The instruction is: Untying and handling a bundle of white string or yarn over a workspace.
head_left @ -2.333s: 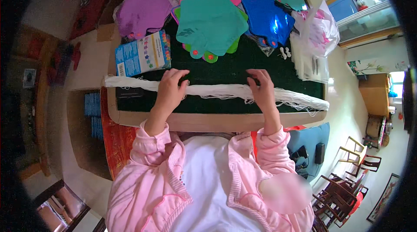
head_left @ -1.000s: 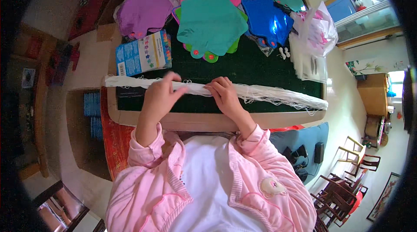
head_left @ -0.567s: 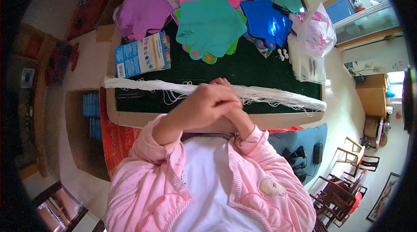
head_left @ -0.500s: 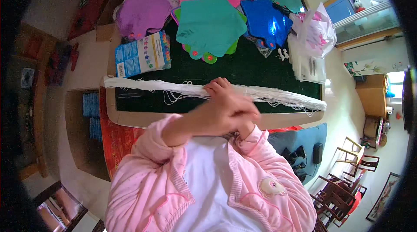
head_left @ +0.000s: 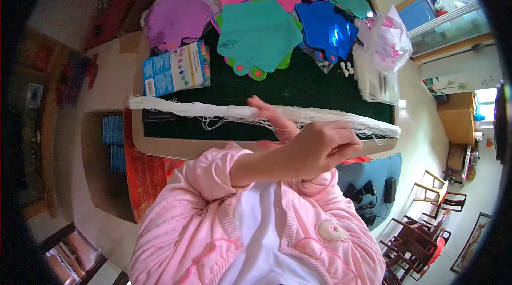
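Observation:
A long hank of white string point(head_left: 186, 108) stretches across the near side of the dark green table top, with loose loops hanging at its lower edge. My forearms cross in front of it. My left hand point(head_left: 330, 146) lies over the right arm, on the right side, its fingers curled closed; whatever they hold, if anything, is hidden. My right hand point(head_left: 277, 120) reaches out from beneath, partly covered and slightly blurred, its fingers stretched out over the middle of the hank.
Piled colourful fabric pieces, a teal one point(head_left: 258, 34) and a blue one point(head_left: 328, 29) among them, cover the table's far side. A blue-and-white printed packet point(head_left: 176, 69) lies left; a white plastic bag point(head_left: 389, 45) sits right. Cardboard box point(head_left: 93, 162) stands left of the table; chairs point(head_left: 413, 239) stand right.
My left hand has swept right, across the right arm. My right hand has come into view beneath it with its fingers stretched out. The hank has stayed in place.

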